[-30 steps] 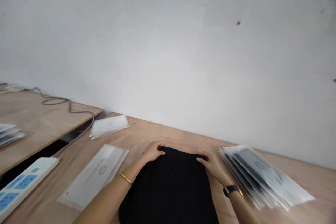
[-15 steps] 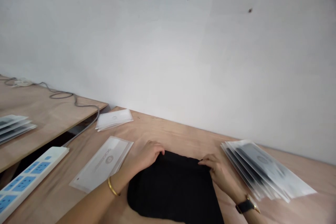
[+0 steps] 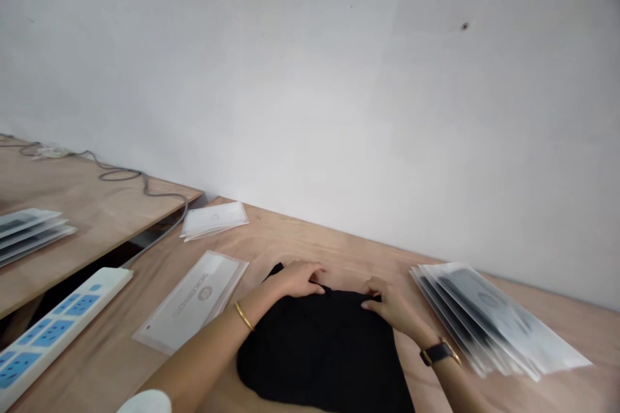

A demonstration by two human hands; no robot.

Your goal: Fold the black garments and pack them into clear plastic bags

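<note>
On the far left, a raised plywood board point(image 3: 97, 219), with a small pile of printed plastic sleeves point(image 3: 29, 235) on it and a grey cable point(image 3: 165, 197) looping along its back. Below it, a white power strip with blue sockets point(image 3: 58, 329), cut off by the frame. Then, on a lower plywood table point(image 3: 310, 242), one flat printed sleeve point(image 3: 191, 303), and behind it a thin stack of sleeves point(image 3: 213, 221). Near the bottom edge, a white rounded object point(image 3: 144, 402), too cut off to name.

Next, the left hand point(image 3: 298, 279), a gold bangle point(image 3: 243, 316) on the wrist: relaxed, not clenched, fingers lying over the far edge of a black cloth point(image 3: 314, 352). The cloth flat on the table between both hands, perhaps a folded garment, its folds hard to make out in the dark fabric. The right hand point(image 3: 390, 306), with a black-strapped watch point(image 3: 438, 353), on the same edge — a pinch by its fingertips impossible to tell.

At far right, a fanned stack of sleeves point(image 3: 498, 322), blurred, print unreadable.

Step in hand, by judgement: smoothing that edge. Next move — a call for flattening the small corner point(image 3: 276, 269) sticking up past the left hand.
</note>
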